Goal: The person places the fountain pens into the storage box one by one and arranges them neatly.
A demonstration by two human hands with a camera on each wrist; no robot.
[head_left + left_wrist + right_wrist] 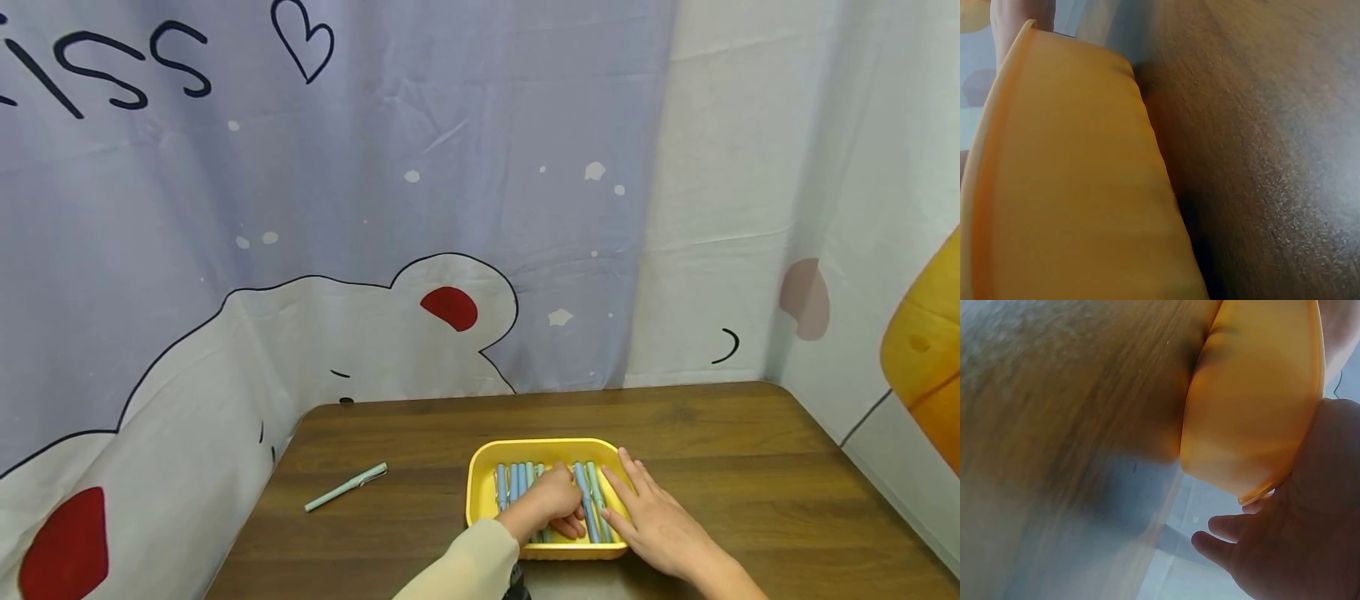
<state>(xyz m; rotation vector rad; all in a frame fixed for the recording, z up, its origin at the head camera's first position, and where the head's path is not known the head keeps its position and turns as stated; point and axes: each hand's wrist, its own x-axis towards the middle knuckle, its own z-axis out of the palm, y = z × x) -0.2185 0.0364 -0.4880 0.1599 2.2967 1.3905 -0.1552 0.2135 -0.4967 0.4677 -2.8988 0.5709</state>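
Observation:
In the head view a yellow tray (551,552) holds several blue and pale green pens lying side by side. My left hand (551,498) reaches inside over the middle pens, its fingers bent downward. Whether it grips a pen is hidden. Left of it lie blue pens (502,482) and green ones; on its right are a blue pen (588,504) and a green pen (600,504). My right hand (660,529) lies across the tray's right rim with fingers spread, the thumb reaching inside near the green pen. The right wrist view shows this hand (1310,531) against the tray's outer wall (1247,400).
A single pale green pen (346,487) with a metal clip lies on the wooden table (390,433), left of the tray. Behind the table's far edge hangs a printed curtain (525,208). The left wrist view is mostly the tray's side wall (1072,162).

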